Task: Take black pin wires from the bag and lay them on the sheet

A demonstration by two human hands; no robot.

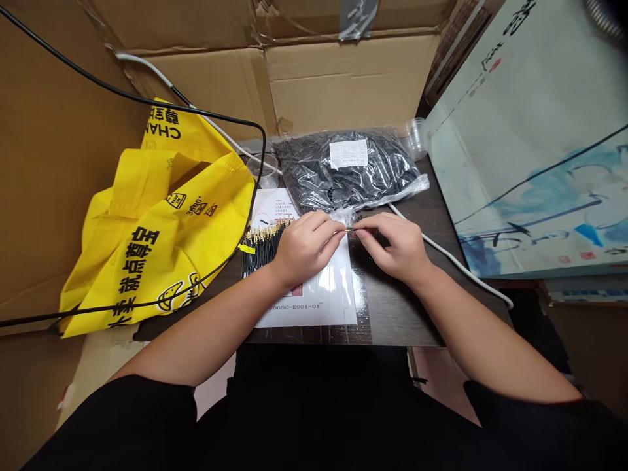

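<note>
Over the printed sheet, my left hand pinches a small gold-coloured pin between thumb and forefinger. Just to its right, my right hand has its fingertips closed at the pin's dark other end. The two hands nearly touch. A bundle of black wires with gold tips lies on the sheet, partly hidden behind my left hand and marked by a yellow tag. Behind both hands rests a clear plastic bag full of black items, with a white label on it.
A crumpled yellow bag lies at the left, crossed by a black cable. Clear cups stand behind. A white cable runs along the right of the dark table. Cardboard and a painted box surround it.
</note>
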